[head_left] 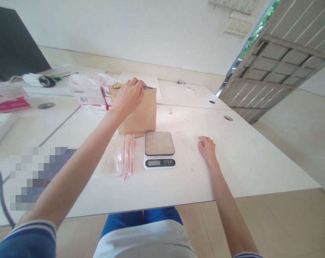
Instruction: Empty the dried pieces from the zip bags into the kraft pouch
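Note:
My left hand point(132, 92) is closed on the top edge of a brown kraft paper bag point(141, 116), which stands upright behind the scale. Its fingertips are partly hidden at the bag's mouth. On the white table lies a digital scale point(159, 144) with a bare metal plate and a small display at the front. Left of the scale is a small pile of clear zip-lock bags point(128, 156) with red seal lines. My right hand point(208, 147) rests on the table to the right of the scale, fingers loosely bent and apart, holding nothing.
Plastic-wrapped pink and white boxes point(88, 94) stand left of the paper bag. A dark monitor point(14, 43) and a white handheld device point(38, 80) are at the far left. A blurred-out flat item point(41, 175) lies under my left forearm. A metal door point(280, 64) is at the right.

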`<state>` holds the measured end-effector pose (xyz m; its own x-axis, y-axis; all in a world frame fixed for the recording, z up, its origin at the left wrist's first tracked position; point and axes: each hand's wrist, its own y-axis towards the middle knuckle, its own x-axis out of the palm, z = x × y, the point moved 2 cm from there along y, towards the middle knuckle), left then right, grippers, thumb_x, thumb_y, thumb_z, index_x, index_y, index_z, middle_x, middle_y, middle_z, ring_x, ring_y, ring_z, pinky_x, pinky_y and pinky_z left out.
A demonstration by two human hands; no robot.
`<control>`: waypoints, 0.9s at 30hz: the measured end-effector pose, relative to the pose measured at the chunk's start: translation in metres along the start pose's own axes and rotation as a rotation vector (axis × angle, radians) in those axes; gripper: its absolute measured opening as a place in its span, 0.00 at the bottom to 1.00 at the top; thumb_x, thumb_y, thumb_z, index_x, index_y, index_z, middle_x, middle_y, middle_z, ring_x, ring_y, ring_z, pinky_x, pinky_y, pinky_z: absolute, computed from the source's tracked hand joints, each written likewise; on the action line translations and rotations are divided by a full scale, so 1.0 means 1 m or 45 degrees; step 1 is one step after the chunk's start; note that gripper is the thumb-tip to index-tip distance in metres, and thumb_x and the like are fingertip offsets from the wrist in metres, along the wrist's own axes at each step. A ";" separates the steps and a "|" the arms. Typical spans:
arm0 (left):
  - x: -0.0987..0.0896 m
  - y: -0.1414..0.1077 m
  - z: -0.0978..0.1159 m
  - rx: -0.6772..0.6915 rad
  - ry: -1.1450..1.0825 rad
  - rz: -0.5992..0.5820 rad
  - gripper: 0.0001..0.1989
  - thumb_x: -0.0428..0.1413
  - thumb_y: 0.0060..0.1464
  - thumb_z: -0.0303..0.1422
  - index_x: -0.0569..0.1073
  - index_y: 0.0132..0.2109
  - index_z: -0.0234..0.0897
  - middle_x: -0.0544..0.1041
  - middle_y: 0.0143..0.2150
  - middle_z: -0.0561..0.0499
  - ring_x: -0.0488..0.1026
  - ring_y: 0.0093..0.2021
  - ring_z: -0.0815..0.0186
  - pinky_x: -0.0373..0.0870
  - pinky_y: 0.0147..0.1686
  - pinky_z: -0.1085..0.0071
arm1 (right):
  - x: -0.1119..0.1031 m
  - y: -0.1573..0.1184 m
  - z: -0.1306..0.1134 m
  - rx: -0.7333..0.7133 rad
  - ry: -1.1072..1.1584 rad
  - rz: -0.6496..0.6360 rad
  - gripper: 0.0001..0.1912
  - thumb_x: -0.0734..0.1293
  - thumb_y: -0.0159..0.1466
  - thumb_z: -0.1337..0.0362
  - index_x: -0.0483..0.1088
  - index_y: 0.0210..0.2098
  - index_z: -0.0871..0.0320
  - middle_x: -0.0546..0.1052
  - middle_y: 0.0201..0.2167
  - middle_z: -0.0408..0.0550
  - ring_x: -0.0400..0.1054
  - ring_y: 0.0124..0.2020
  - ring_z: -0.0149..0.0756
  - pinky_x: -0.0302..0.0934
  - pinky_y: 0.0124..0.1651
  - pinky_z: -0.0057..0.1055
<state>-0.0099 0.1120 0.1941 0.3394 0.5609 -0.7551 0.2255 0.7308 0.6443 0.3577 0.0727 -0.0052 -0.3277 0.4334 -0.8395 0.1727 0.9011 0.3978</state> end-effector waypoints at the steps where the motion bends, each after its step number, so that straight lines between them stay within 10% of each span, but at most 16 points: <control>1: 0.004 0.002 -0.002 -0.006 0.039 -0.052 0.16 0.40 0.60 0.27 0.70 0.47 0.35 0.74 0.46 0.42 0.70 0.48 0.56 0.64 0.45 0.60 | 0.000 0.000 0.000 0.000 0.001 0.002 0.20 0.56 0.60 0.66 0.72 0.47 0.61 0.74 0.47 0.59 0.65 0.46 0.50 0.57 0.50 0.48; 15: 0.004 0.014 -0.016 0.037 0.303 -0.410 0.24 0.33 0.64 0.39 0.73 0.46 0.37 0.76 0.41 0.43 0.74 0.43 0.53 0.65 0.41 0.59 | 0.001 -0.001 0.001 0.007 0.009 0.011 0.19 0.56 0.60 0.66 0.72 0.46 0.59 0.74 0.47 0.57 0.65 0.46 0.50 0.57 0.49 0.47; 27: -0.001 0.009 -0.008 -0.017 -0.003 -0.045 0.17 0.37 0.64 0.39 0.64 0.50 0.37 0.70 0.46 0.38 0.71 0.49 0.53 0.65 0.45 0.59 | 0.002 -0.002 0.002 0.007 0.027 0.030 0.20 0.56 0.60 0.65 0.72 0.46 0.60 0.74 0.47 0.58 0.65 0.47 0.50 0.57 0.49 0.48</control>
<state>-0.0151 0.1214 0.1996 0.3334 0.5336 -0.7772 0.2255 0.7553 0.6153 0.3589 0.0722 -0.0084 -0.3428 0.4549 -0.8219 0.1859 0.8905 0.4153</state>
